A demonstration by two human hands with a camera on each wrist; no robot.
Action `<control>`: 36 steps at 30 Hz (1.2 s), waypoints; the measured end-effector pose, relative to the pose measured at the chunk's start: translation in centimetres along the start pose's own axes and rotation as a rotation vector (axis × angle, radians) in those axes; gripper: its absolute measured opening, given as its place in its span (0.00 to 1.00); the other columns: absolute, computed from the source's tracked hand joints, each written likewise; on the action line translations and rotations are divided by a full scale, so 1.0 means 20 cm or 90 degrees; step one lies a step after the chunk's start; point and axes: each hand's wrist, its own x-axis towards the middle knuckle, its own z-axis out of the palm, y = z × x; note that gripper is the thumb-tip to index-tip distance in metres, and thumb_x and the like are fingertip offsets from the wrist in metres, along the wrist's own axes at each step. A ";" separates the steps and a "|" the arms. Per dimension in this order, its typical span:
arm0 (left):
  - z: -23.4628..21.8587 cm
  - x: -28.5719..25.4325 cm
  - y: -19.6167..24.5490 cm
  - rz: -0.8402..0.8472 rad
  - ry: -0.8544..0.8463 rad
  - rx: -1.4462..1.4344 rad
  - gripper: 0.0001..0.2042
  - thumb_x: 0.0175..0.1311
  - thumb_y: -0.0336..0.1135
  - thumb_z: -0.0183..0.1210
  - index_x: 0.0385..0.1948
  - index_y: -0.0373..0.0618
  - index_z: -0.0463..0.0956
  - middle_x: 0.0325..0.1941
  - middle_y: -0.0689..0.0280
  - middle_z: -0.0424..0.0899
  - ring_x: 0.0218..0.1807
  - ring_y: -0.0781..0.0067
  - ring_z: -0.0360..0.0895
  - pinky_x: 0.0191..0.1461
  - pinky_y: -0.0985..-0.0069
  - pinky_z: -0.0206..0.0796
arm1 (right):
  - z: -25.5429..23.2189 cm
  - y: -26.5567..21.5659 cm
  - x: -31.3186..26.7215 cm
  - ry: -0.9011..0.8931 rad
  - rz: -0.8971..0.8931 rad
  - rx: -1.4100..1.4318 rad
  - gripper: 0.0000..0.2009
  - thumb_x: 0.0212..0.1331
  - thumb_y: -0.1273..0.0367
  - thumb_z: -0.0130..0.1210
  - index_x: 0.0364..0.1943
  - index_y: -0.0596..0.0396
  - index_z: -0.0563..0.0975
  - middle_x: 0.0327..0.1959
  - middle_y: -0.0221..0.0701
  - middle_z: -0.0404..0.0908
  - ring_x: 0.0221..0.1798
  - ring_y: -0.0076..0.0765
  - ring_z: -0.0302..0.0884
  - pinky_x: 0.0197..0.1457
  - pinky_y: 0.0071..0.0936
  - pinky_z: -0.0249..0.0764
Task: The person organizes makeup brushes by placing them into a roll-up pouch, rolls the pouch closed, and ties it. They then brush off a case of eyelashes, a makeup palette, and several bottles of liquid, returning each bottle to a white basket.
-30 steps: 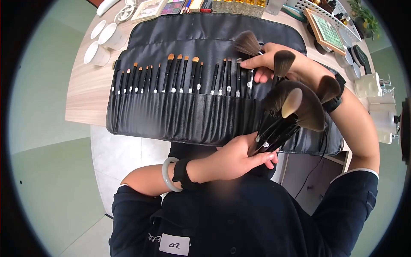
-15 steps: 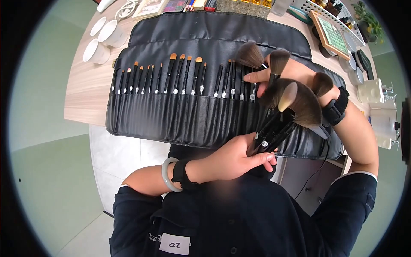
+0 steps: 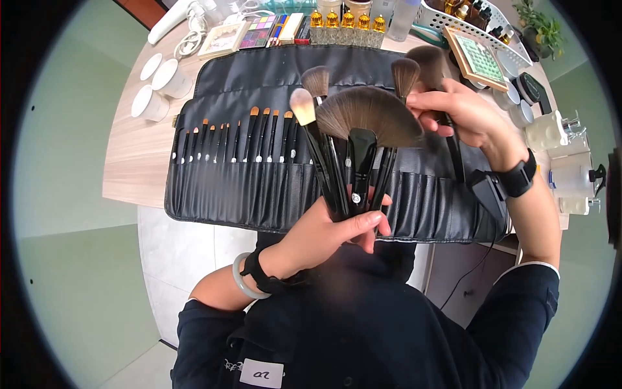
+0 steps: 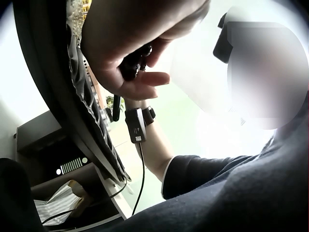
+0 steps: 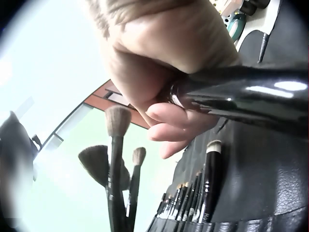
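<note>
In the head view my left hand [image 3: 330, 227] grips the handles of several makeup brushes in front of my chest. A wide fan brush [image 3: 372, 117] spreads across the bundle, with a pale-tipped brush [image 3: 302, 106] at its left. My right hand [image 3: 463, 117] pinches a large fluffy brush [image 3: 426, 63] near its ferrule, bristles up and handle [image 5: 251, 94] slanting down over the roll. A black brush roll [image 3: 246, 194] lies unrolled below both hands, with smaller brushes [image 3: 255, 129] standing in its left pockets. The bundle hides part of the middle pockets.
White cups [image 3: 150, 104] stand at the left of the table. Behind the roll are gold-capped bottles [image 3: 348, 21] and a palette [image 3: 259, 32]. A framed green tray [image 3: 479, 58], a white basket [image 3: 447, 16] and pump bottles [image 3: 551, 133] line the right. A cable [image 3: 470, 272] hangs from my right wrist.
My right hand has moved right and away from the pockets with the large fluffy brush. My left hand has shifted left, turning the bundle more upright so the fan brush faces up.
</note>
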 end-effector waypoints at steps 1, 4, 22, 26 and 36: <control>0.00 0.01 0.00 0.012 0.013 0.007 0.14 0.60 0.35 0.51 0.46 0.40 0.66 0.31 0.65 0.76 0.24 0.81 0.72 0.28 0.85 0.62 | 0.00 0.00 -0.02 0.000 -0.003 -0.001 0.11 0.51 0.66 0.55 0.32 0.61 0.76 0.24 0.28 0.77 0.18 0.12 0.64 0.14 0.09 0.55; 0.01 0.03 0.01 0.019 0.004 -0.039 0.15 0.60 0.35 0.51 0.47 0.40 0.67 0.31 0.64 0.76 0.23 0.81 0.71 0.25 0.86 0.59 | 0.02 -0.02 -0.11 -0.042 -0.071 0.058 0.14 0.50 0.67 0.56 0.39 0.61 0.75 0.30 0.27 0.75 0.23 0.12 0.63 0.15 0.08 0.52; 0.07 0.05 0.03 0.059 0.063 -0.071 0.16 0.60 0.30 0.51 0.49 0.37 0.64 0.27 0.64 0.73 0.24 0.79 0.69 0.29 0.82 0.63 | 0.05 0.08 -0.12 0.019 -0.124 0.257 0.18 0.56 0.59 0.49 0.45 0.57 0.70 0.39 0.35 0.78 0.38 0.24 0.74 0.41 0.22 0.71; 0.07 0.07 0.03 0.076 0.080 -0.057 0.15 0.60 0.31 0.51 0.48 0.37 0.65 0.27 0.65 0.73 0.24 0.81 0.69 0.29 0.82 0.63 | 0.06 0.09 -0.13 0.002 -0.111 0.271 0.16 0.59 0.62 0.46 0.47 0.56 0.70 0.37 0.31 0.76 0.39 0.28 0.75 0.38 0.25 0.72; 0.10 0.09 0.03 0.084 0.180 0.093 0.15 0.61 0.33 0.50 0.48 0.37 0.65 0.27 0.67 0.72 0.22 0.81 0.71 0.25 0.84 0.63 | 0.11 0.07 -0.12 0.162 -0.155 0.203 0.15 0.54 0.61 0.54 0.40 0.58 0.73 0.36 0.28 0.73 0.40 0.21 0.68 0.35 0.20 0.69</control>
